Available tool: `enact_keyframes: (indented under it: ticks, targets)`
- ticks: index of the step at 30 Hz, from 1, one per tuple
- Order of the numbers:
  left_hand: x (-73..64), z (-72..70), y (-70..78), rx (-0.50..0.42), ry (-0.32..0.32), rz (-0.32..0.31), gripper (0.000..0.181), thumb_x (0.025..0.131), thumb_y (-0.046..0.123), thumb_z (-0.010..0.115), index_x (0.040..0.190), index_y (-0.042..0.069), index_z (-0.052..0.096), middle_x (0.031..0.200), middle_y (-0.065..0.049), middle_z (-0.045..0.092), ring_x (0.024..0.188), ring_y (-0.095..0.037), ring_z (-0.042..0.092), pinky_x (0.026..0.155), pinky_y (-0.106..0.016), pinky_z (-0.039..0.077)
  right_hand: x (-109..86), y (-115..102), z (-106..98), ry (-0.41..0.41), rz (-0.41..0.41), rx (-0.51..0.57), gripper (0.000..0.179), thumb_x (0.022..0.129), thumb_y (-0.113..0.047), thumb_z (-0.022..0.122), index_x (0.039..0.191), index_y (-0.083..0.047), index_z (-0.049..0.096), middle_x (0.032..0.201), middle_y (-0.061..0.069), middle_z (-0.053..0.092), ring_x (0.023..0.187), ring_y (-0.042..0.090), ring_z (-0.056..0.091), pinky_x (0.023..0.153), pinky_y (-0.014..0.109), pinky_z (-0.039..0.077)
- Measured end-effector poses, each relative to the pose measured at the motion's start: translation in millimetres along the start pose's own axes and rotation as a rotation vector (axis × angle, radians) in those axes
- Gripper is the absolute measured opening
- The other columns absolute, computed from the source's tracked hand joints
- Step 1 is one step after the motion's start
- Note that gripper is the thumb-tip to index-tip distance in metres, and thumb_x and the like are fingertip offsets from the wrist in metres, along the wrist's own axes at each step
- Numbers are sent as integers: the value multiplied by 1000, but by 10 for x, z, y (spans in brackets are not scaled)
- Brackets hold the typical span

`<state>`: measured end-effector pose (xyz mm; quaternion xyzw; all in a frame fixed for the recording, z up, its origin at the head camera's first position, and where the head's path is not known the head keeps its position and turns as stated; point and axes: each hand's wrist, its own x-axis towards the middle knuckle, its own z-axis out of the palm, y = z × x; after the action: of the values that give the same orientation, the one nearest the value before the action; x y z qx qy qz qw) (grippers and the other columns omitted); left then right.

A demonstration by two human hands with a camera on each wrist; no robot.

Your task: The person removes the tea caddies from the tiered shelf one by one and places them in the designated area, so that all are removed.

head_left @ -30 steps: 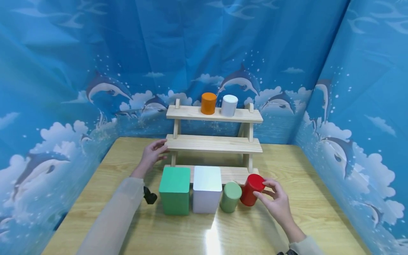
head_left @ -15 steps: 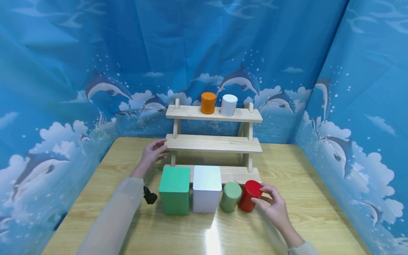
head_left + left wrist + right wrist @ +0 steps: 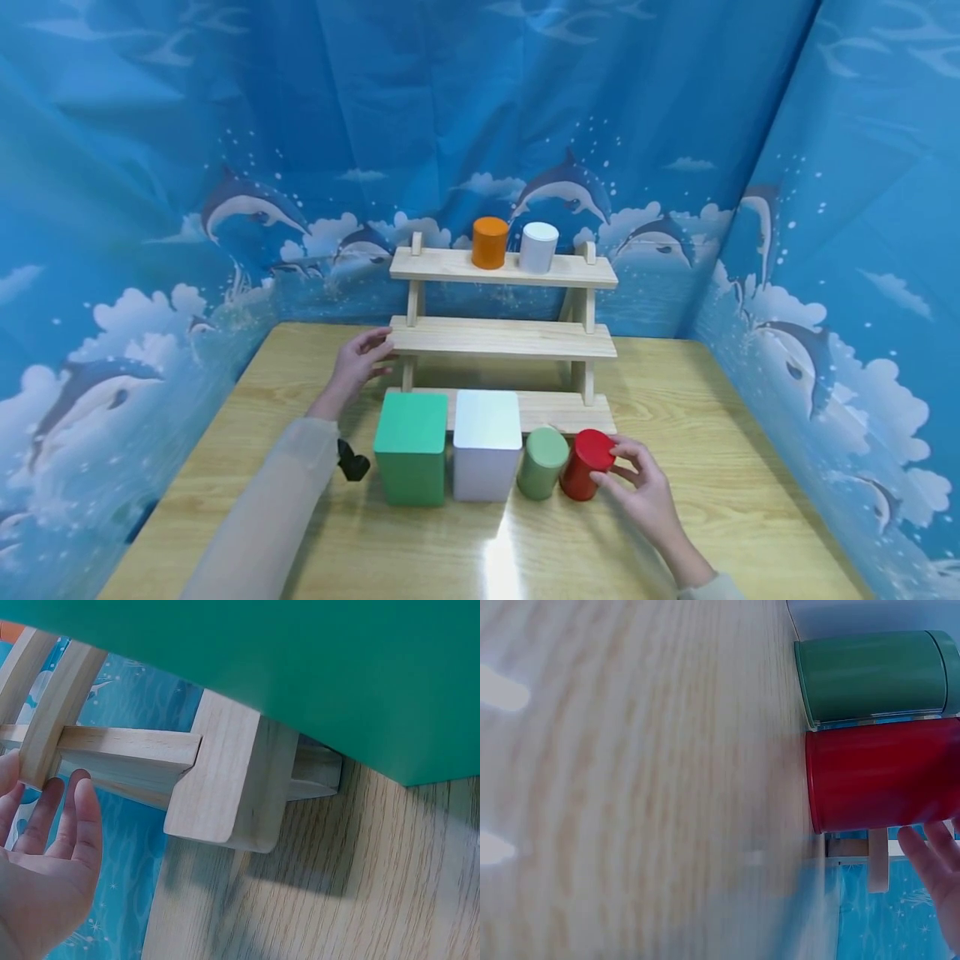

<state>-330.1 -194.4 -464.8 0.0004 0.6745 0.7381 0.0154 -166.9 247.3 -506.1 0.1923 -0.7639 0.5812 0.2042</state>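
My left hand (image 3: 358,367) grips the left end of the middle board of a tiered wooden shelf stand (image 3: 502,337); in the left wrist view its thumb and fingers (image 3: 84,796) lie on either side of the board. With thumb and fingertips, my right hand (image 3: 647,490) holds the red canister (image 3: 585,467) by its right side near the lid. That canister stands upright on the table, right beside a green canister (image 3: 543,465). The right wrist view shows the red canister's base (image 3: 817,784) at the tabletop, with the fingertips against its side.
A green box (image 3: 411,450) and a white box (image 3: 487,450) stand left of the canisters, before the stand's lowest board. On the top board sit an orange canister (image 3: 490,244) and a white canister (image 3: 538,248). Dolphin-printed curtains (image 3: 480,100) surround the table (image 3: 405,550).
My right hand has brought the red canister toward me and slightly left, from the stand's front edge down onto the table beside the green canister. My left hand has stayed put.
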Motion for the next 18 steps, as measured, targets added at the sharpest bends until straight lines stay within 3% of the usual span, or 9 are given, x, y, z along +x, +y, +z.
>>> enact_keyframes:
  ticks: [6,13,18]
  targets:
    - [-3,8,9,16,2,-3,48,91,26,61,135,10,47,130,-13,47,117,-41,46,93,-54,44,13,-136,9,-17,-17,-28,40,67,20,71,100,11,50,113,31,50,102,7,57,74,29,56]
    - [12,0,-6,2,16,-7,49,89,27,63,133,11,49,128,-11,49,117,-41,46,93,-54,43,-17,1,-39,-21,-47,-9,46,68,20,71,110,11,51,118,29,50,105,10,55,76,29,55]
    - [21,-2,-16,23,23,-16,49,89,28,63,133,12,49,128,-9,50,117,-39,47,89,-47,49,0,29,-72,-13,-107,76,46,69,24,66,111,16,50,115,32,49,106,17,55,78,25,53]
